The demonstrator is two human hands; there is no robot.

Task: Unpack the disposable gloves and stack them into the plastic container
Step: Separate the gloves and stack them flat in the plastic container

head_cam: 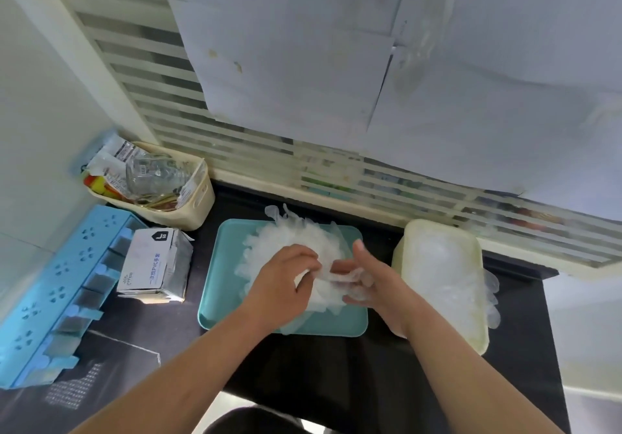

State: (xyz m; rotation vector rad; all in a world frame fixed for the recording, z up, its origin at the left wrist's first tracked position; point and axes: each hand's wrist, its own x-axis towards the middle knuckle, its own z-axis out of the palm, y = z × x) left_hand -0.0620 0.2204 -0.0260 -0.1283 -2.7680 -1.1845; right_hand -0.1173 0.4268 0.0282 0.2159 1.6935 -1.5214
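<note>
- A teal tray lies on the black table, in the middle of the view.
- A loose pile of clear disposable gloves covers most of the tray; some glove tips poke over its 12 o'clock edge.
- The left hand reaches in from 7 o'clock, its fingers curled and pinching a single glove lifted off the pile.
- The right hand comes in from 5 o'clock and meets it over the tray's 3 o'clock side; its fingers are bent round the other end of the same glove, thumb raised.
- The plastic container, cream-coloured, stands just beside the tray at 3 o'clock.
- It already holds stacked gloves, and a few droop over its far side at 3 o'clock.
- The opened glove box sits at 9 o'clock from the tray, near it but apart.
- A cream basket of packets stands at 10 o'clock, against the wall.
- A blue organiser runs along the table's 9 o'clock edge.
</note>
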